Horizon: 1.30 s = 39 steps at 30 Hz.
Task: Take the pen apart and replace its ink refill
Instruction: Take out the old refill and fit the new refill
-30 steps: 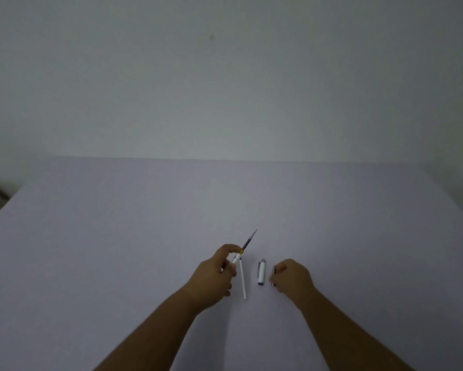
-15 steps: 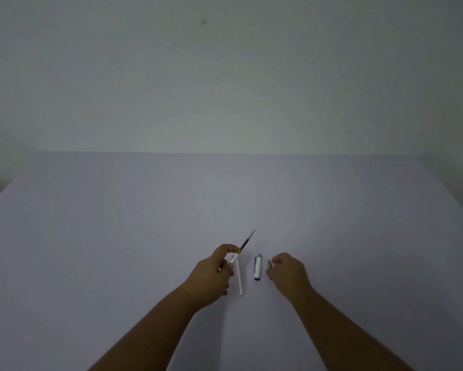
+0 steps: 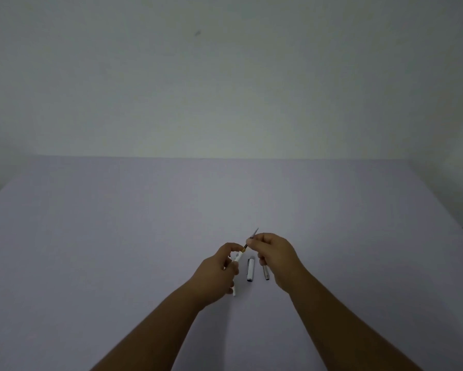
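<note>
- Left hand (image 3: pixel 217 274) grips white pen barrel (image 3: pixel 237 257); thin dark refill (image 3: pixel 252 236) sticks out, pinched by right hand (image 3: pixel 275 253).
- White cap (image 3: pixel 250 269) & small grey piece (image 3: pixel 265 272), prob. the tip, lie on desk (image 3: pixel 118 236) near its front edge.

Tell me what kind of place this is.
Likely a bare indoor worktable set up for a small task: a plain pale table against a blank wall, with only pen parts out, a white cap and a small tip piece lying between the hands.
</note>
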### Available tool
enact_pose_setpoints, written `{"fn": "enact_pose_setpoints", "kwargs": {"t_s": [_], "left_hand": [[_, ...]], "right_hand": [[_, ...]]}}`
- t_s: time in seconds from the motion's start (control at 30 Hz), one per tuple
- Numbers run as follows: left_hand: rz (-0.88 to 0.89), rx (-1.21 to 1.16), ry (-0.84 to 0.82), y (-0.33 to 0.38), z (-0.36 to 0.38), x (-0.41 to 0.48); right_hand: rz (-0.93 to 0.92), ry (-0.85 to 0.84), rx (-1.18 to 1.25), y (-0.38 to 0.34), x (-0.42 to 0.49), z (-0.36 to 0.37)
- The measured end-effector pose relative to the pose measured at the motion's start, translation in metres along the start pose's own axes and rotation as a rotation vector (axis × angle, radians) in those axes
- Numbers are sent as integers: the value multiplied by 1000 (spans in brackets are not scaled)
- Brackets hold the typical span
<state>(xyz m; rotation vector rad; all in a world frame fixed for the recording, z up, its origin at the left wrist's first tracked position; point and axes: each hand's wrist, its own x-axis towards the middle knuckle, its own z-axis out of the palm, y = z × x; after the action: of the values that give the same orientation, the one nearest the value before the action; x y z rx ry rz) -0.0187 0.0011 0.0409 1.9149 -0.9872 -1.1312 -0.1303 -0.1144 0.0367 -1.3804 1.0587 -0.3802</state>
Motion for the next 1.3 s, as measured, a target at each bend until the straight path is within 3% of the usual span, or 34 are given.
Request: {"fn": "enact_pose_setpoints", "kwargs": {"t_s": [0.17, 0.2, 0.27, 0.37, 0.43, 0.83, 1.3], "left_hand": [[-19, -13, 2, -1, 0, 0], [-26, -14, 12, -3, 0, 0], [-45, -15, 37, -6, 0, 0], [-79, 1, 43, -11, 0, 2], [-91, 25, 41, -13, -1, 3], [-99, 56, 58, -19, -8, 3], [-80, 52, 84, -19, -19, -4]], "right_hand": [[70, 213, 379, -9, 21, -18], [72, 256, 364, -7, 25, -26], [54, 294, 61, 6, 30, -42], [68, 175, -550, 31, 28, -49], [69, 134, -698, 44, 25, -46], [67, 235, -674, 61, 18, -33], [62, 229, -681, 57, 12, -32]]}}
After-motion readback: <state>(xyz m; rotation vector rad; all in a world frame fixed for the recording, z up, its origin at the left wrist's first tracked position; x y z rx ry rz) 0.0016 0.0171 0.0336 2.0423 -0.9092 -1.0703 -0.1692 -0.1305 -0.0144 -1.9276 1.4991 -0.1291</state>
